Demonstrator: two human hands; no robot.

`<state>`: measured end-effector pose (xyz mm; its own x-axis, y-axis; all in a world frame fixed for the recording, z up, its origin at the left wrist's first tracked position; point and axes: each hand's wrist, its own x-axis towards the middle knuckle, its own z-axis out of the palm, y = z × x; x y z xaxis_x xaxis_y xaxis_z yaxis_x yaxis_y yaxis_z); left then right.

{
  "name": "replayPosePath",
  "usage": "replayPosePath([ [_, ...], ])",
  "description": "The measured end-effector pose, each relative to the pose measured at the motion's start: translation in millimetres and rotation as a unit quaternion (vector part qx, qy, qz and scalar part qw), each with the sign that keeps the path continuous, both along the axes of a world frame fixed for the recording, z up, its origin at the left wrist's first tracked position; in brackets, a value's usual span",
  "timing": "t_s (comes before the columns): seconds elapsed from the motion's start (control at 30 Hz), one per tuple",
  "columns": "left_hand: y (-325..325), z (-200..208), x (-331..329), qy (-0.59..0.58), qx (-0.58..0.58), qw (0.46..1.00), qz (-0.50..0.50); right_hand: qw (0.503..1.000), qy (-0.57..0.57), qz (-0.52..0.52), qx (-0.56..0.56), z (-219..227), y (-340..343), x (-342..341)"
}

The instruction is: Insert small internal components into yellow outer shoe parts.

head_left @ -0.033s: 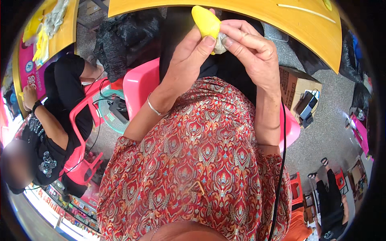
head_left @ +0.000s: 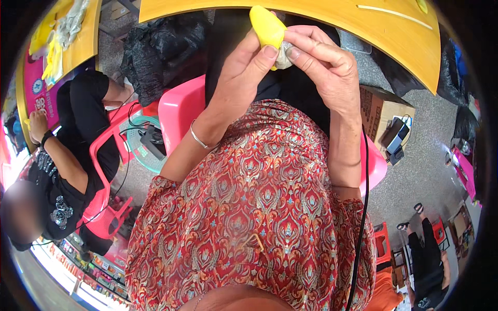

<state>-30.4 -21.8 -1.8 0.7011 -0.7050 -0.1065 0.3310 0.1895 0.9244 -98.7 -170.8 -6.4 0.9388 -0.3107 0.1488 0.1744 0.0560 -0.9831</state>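
A cardboard box [head_left: 376,114] sits on the floor [head_left: 430,135] to the right, with dark devices [head_left: 395,136] at its upper side; whether they lie in it or on it I cannot tell. On the left, a round mint-green basket [head_left: 136,147] has a black device [head_left: 153,139] and a dark cable at it. Farther off on that side, black plastic bags [head_left: 161,57] are heaped, their contents hidden. The yellow piece [head_left: 266,28] is held up over the lap, just at the near edge of the tabletop [head_left: 399,44]; it is smooth, bright and tapered, its rounded end tilted far and left. A crumpled greyish-white piece [head_left: 284,58] shows at its near right side, touching it. The left hand [head_left: 239,75] grips the yellow piece, thumb pressed on its near edge. The right hand [head_left: 332,67] is narrowed to a pinch, thumb on the greyish-white piece and fingertips against the yellow one. A thin pale strip [head_left: 394,16] lies on the tabletop, well apart to the right.
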Motion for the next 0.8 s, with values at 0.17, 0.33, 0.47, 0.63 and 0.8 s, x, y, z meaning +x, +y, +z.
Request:
replayPosePath([
  [0.17, 4.5, -2.6, 8.6, 0.033, -0.048, 0.998, -0.006, 0.996, 0.012, -0.041, 0.08, -0.1, 2.9, -1.1],
  [0.33, -2.4, 6.4, 7.9, -0.08, 0.049, 0.993, 0.073, 0.995, 0.046, -0.072, 0.057, -2.0, 1.5, -1.2],
  [0.47, -3.3, 5.6, 6.8, -0.112, 0.078, 0.987, 0.081, 0.998, 0.027, -0.05, 0.007, -0.4, 2.1, -2.0],
  [0.63, -5.1, 1.7, 7.4, -0.235, 0.167, 0.952, 0.107, 1.0, 0.01, 0.016, -0.024, -2.9, -4.8, -0.7],
  [0.8, -6.9, -6.2, 9.9, -0.235, 0.171, 0.951, 0.105, 0.999, 0.039, -0.019, -0.025, -10.8, 1.3, 0.4],
])
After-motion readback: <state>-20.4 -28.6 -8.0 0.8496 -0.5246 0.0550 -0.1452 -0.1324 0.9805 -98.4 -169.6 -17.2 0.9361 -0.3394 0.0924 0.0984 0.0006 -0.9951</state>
